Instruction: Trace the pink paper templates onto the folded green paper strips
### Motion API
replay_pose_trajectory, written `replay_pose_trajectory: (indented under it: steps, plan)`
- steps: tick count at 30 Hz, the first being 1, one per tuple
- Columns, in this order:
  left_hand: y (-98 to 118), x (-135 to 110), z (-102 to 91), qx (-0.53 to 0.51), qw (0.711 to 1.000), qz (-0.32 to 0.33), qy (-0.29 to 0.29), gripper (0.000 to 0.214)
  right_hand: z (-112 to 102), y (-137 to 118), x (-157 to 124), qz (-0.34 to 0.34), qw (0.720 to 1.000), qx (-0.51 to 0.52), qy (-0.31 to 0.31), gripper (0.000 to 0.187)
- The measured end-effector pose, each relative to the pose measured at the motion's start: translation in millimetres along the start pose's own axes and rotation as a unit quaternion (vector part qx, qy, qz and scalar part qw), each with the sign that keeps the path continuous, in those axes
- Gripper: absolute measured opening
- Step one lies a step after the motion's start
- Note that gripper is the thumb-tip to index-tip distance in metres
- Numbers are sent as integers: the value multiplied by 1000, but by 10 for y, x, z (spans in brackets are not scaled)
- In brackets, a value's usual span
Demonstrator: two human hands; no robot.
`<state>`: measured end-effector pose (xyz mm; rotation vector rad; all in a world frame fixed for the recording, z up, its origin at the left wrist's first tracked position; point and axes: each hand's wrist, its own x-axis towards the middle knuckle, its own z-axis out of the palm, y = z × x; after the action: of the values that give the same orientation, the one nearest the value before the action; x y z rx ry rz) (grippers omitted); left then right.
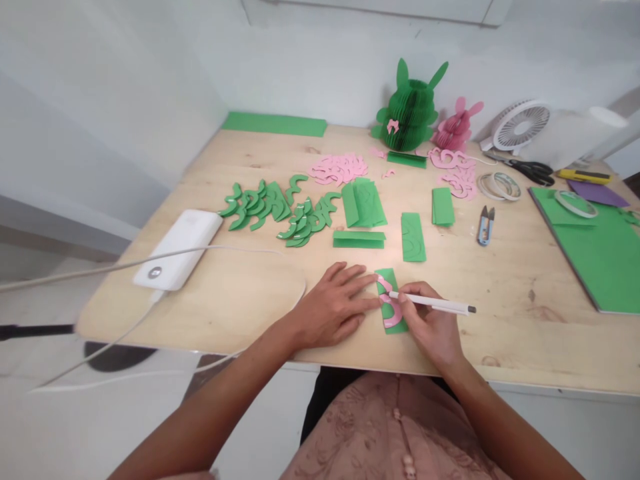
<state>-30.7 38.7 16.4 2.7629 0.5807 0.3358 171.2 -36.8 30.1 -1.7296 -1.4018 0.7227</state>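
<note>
My left hand (pixel 336 303) lies flat with fingers stretched out, its fingertips pressing the left edge of a small green paper strip (pixel 389 277) near the table's front edge. A pink curved paper shape (pixel 391 312) lies on that strip. My right hand (pixel 431 325) is closed round a white pen (pixel 440 304), whose tip touches the pink shape on the strip. The pen's far end points to the right.
Green cut shapes (pixel 273 208), folded green strips (pixel 363 203) and pink cut shapes (pixel 337 168) cover the middle of the wooden table (pixel 500 267). A white power bank (pixel 179 249) with cables lies left. Paper rabbits (pixel 411 110), fan (pixel 517 125), scissors (pixel 534 171), tape rolls (pixel 500 186), snips (pixel 485 224) and green sheets (pixel 603 257) are behind and right.
</note>
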Motion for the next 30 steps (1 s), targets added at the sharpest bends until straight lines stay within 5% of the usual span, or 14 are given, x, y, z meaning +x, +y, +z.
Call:
replay_pose_trajectory:
  steps: [30]
  plan:
    - [-6,-2,3,2,1000,3,4,38,7,48,-4,-26,999,-45,14,13]
